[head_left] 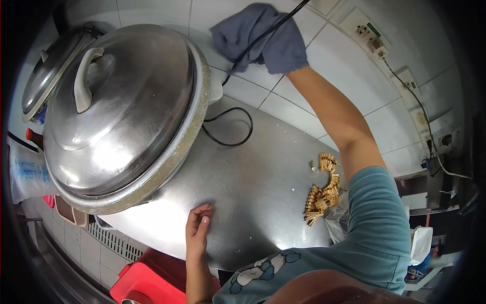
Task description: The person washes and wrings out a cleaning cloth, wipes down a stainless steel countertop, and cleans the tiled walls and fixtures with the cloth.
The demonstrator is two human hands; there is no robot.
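Observation:
A grey-blue cloth (286,48) lies against the white wall tiles at the top, with my right hand (295,74) gripping it. The cloth covers the fingers, and only the wrist and forearm show below it. A black cord (268,31) runs across the front of the cloth. My left hand (198,223) is low over the front part of the steel table (243,177), holding nothing. Its fingers are loosely bent, and the thumb stands apart from them. To its upper left is a large round cooker with a domed metal lid (136,126) and a pale handle (86,81).
Wooden clothespins (324,195) lie in a curved cluster on the right, near a clear plastic bag (336,223). Wall sockets (377,46) with a plugged-in cord line the upper right. Another lidded cooker (50,71) stands at left. A red bin (152,278) is below the table's edge.

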